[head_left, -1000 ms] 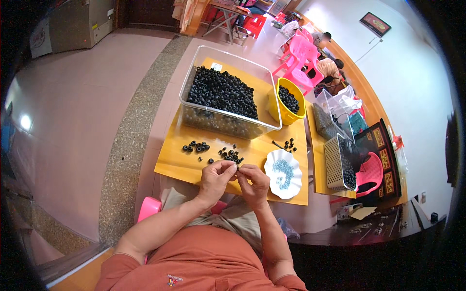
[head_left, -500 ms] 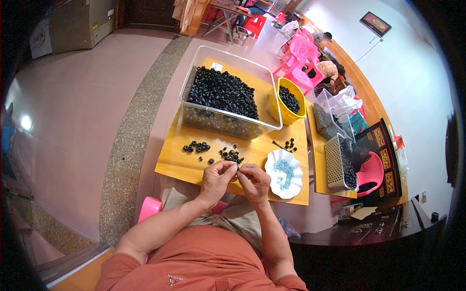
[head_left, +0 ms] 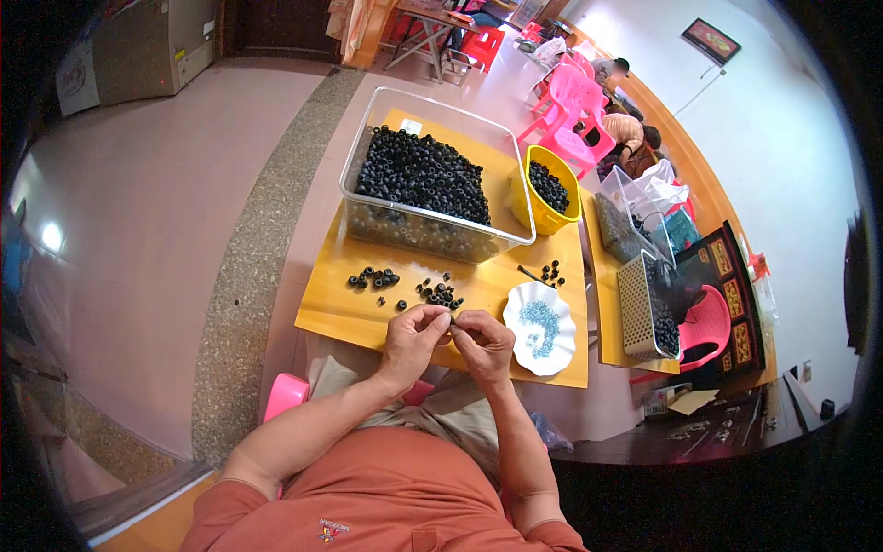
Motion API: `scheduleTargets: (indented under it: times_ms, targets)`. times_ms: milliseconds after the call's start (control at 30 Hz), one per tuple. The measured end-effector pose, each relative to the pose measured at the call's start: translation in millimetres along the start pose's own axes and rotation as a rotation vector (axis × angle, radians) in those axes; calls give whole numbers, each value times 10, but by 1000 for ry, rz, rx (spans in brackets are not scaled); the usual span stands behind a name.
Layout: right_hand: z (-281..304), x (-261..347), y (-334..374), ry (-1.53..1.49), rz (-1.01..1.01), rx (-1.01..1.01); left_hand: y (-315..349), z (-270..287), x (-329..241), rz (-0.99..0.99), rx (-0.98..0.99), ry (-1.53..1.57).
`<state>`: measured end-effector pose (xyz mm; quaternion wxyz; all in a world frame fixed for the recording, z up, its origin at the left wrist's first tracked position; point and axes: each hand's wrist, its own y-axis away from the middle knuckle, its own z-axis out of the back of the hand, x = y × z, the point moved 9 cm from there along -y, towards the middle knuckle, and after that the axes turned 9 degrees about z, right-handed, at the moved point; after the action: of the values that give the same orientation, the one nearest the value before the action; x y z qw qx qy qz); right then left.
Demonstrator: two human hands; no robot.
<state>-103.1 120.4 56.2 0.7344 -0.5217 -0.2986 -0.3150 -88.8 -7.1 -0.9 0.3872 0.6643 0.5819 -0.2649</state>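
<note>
My left hand and my right hand meet over the near edge of the yellow wooden table. Their fingertips pinch together around a small dark piece, mostly hidden by the fingers. Just beyond my fingers lies a loose group of small black ring-like parts, with another cluster of black parts to its left. Close by my right hand sits a white scalloped plate holding many tiny pale-blue clear pieces.
A large clear bin heaped with black parts stands at the back, beside a yellow bucket of similar parts. Several black bits lie behind the plate. On a side table rests a beige perforated basket. Pink chairs and people are farther off.
My hands stay pinched together in nearly the same place, with only slight finger movement. The whole view has shifted very slightly. In the background, a bent-over person has moved a little.
</note>
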Motion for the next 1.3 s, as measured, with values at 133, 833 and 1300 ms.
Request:
scheduleTargets:
  times_ms: [133, 833, 1300]
  targets:
    - [-10, -35, 14, 6, -34, 23, 3, 5, -4, 5, -7, -11]
    - [-55, -60, 30, 72, 43, 27, -44, 78, 77, -10, -28, -45]
    - [-15, 33, 20, 118, 53, 1, 28, 19, 15, 7, -29, -29]
